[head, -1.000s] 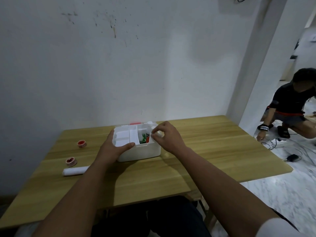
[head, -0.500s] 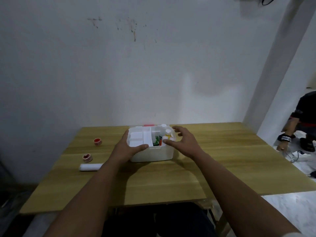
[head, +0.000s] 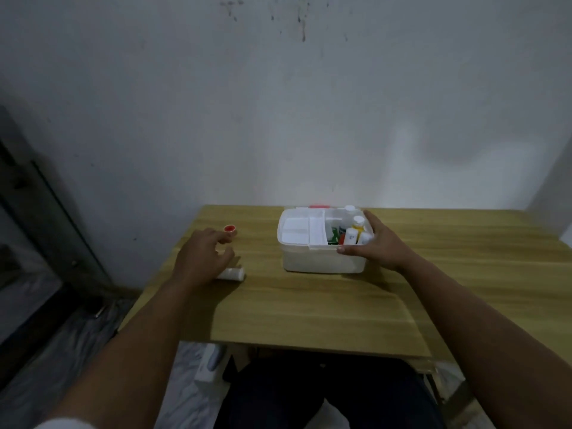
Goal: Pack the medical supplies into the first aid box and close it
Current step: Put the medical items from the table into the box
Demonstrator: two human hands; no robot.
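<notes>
The white first aid box (head: pixel 322 261) stands open on the wooden table (head: pixel 309 305), with a divider tray in its left half and small white bottles (head: pixel 353 234) plus green and red packs in its right half. My right hand (head: pixel 379 244) grips the box's right end, thumb along the front rim. My left hand (head: pixel 201 255) is over the table's left side with fingers spread and curled down. A white gauze roll (head: pixel 232 274) lies just below its thumb. A red-centred tape roll (head: pixel 230 229) sits beyond its fingertips. A second tape roll is mostly hidden under the hand.
The table's back edge meets a white wall. Its left edge is close to my left hand, with the floor and a dark frame (head: pixel 46 212) beyond. A red latch (head: pixel 318 206) shows behind the box's back rim.
My left hand has left the box and moved left to the tape and gauze rolls. My right hand has shifted to hold the box's right end. The view has swung left.
</notes>
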